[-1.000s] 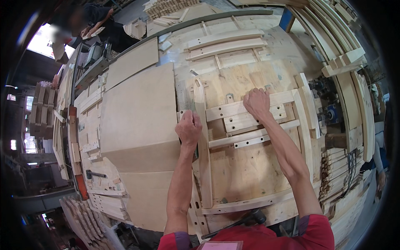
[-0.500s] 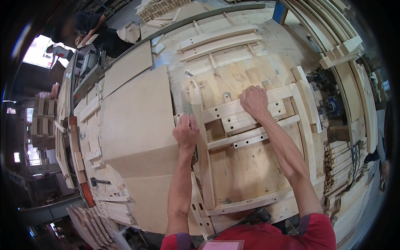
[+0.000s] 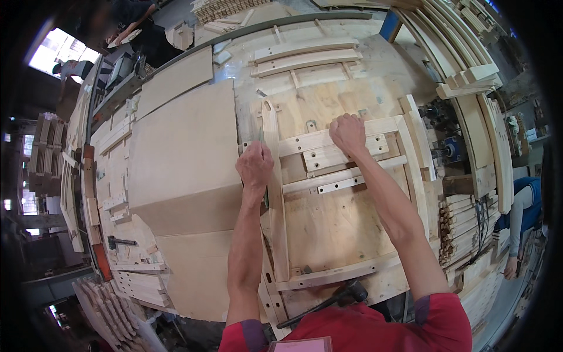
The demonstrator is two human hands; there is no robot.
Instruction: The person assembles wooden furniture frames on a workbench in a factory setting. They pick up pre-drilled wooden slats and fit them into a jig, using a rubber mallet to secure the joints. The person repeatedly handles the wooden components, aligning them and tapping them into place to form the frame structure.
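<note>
A pale wooden frame of rails and side posts lies on the plywood work surface (image 3: 328, 234). My left hand (image 3: 255, 165) is closed beside the frame's left post (image 3: 273, 223). A thin greenish strip runs above and below that fist; what the fingers hold is hidden. On the far rail (image 3: 305, 142) rests my right hand (image 3: 348, 134), a closed fist whose fingertips are out of sight. Just below it a short drilled block (image 3: 328, 157) lies against the rail. Nearer me is a crossbar (image 3: 299, 185), with a small drilled strip (image 3: 341, 185) along it.
A large tan board (image 3: 187, 146) covers the left of the bench. A black mallet (image 3: 352, 290) lies at the near edge, a hammer (image 3: 121, 242) at left. Stacked timber (image 3: 469, 229) stands right. A co-worker's arm (image 3: 516, 217) shows far right, another person far left.
The whole view has shifted, so the bench appears further left. Both hands keep their places on the frame. More of the near mallet and of the co-worker at right now shows.
</note>
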